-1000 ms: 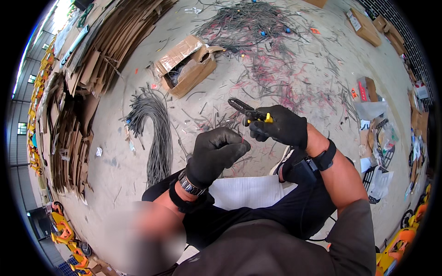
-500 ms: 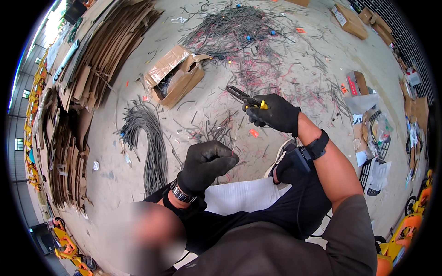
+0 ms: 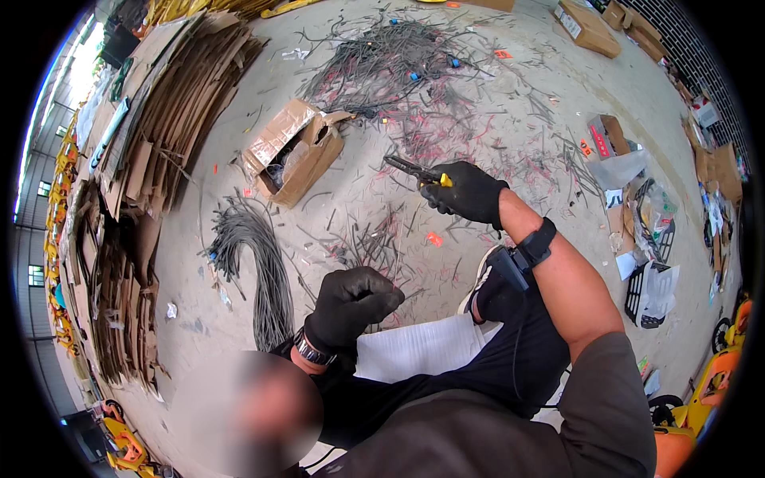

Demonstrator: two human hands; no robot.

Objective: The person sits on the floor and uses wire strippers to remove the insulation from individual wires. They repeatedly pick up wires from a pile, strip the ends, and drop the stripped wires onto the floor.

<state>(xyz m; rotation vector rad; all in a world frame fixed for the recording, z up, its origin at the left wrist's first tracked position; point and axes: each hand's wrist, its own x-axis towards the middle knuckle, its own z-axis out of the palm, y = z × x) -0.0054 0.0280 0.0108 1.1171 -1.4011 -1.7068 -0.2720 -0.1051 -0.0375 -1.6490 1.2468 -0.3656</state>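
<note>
While the right hand (image 3: 468,193), in a black glove, sits right of frame centre, its fingers are wrapped tight around the yellow-and-black handles of a pair of pliers (image 3: 414,170); the dark nose of the tool points toward the upper left of the frame. Whether the jaws grip anything cannot be told. A black strap with a small black device (image 3: 522,253) circles that forearm.

Left hand (image 3: 352,305), also black-gloved, lies below centre, curled into a loose fist, knuckles up. Thin dark wire ends appear just beside it, but whether the fist holds them cannot be told. A wristwatch (image 3: 309,348) shows at its cuff.

Between the two hands, a scatter of short grey wire offcuts (image 3: 368,239) lies on the concrete floor (image 3: 510,103). Left of the fist, a long curved bundle of grey cables (image 3: 259,263). Upper left of centre, an open cardboard box (image 3: 296,151) on its side. Top centre, a large tangle of grey and red wire (image 3: 398,64). Far left, stacks of flattened cardboard (image 3: 135,183). A white sheet (image 3: 414,350) lies just below the left hand, by the person's dark-trousered knee.
</note>
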